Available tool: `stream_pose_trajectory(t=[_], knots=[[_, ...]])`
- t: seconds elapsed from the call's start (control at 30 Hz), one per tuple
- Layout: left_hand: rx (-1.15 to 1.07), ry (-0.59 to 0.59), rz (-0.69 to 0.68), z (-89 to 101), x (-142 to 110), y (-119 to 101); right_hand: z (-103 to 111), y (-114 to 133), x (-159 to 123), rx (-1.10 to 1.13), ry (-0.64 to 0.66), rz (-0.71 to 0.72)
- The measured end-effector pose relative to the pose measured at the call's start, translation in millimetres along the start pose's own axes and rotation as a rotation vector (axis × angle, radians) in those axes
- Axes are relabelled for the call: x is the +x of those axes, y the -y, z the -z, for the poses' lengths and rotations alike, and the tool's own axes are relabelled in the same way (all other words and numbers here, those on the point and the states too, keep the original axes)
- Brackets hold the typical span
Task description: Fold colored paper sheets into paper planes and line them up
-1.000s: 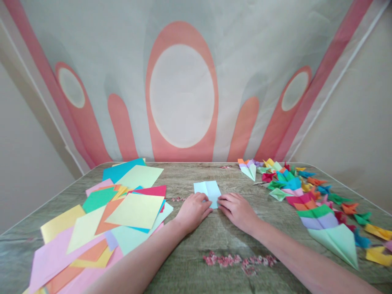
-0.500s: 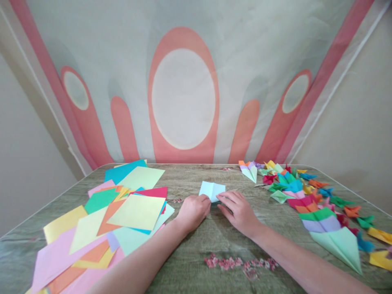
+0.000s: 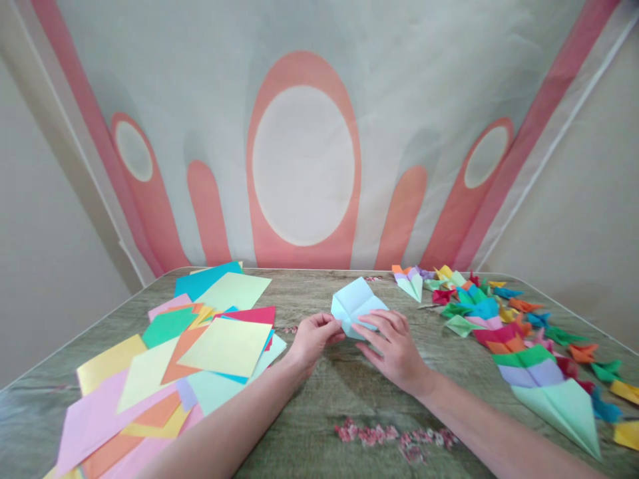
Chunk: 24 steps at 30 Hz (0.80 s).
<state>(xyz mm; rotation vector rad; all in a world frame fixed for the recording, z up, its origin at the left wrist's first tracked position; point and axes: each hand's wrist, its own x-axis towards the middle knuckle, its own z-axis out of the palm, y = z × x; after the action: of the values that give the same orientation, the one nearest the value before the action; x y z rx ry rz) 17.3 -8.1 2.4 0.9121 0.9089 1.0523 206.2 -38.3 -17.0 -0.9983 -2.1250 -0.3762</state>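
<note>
A pale blue sheet of paper, creased down the middle and partly folded, is held just over the table in front of me. My left hand pinches its near left corner between thumb and fingers. On the right side, my right hand has its fingers bent over the paper's edge, the thumb below them. Both hands keep the sheet tilted, its far part raised. The underside of the paper is hidden.
Loose coloured sheets lie in an overlapping pile on the left. Folded paper planes are nested in a row on the right, with several small folded paper figures beside them. The wood-patterned table ends at a printed backdrop.
The pale blue paper has been turned and lifted, so more of its creased surface shows. My left hand has changed from a closed fist to a pinch at the corner.
</note>
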Motion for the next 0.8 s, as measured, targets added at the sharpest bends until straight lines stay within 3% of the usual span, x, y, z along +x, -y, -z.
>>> stream_pose_trajectory(t=[0.17,0.33,0.67,0.8], knots=[[-0.044,0.045,0.053,0.9,0.3,5.6,1.3,-1.5,0.0,-0.017,0.040,0.048],[-0.015,0.011,0.056,4.2,4.0,6.5,2.3,-1.6,2.2,0.017,0.074,0.095],[0.173,-0.064,-0.050,12.5,10.5,7.9,2.0,0.9,3.3,0.061,0.156,0.194],[0.252,-0.043,-0.109,16.4,16.5,11.0,1.2,0.7,4.0,0.085,0.158,0.223]])
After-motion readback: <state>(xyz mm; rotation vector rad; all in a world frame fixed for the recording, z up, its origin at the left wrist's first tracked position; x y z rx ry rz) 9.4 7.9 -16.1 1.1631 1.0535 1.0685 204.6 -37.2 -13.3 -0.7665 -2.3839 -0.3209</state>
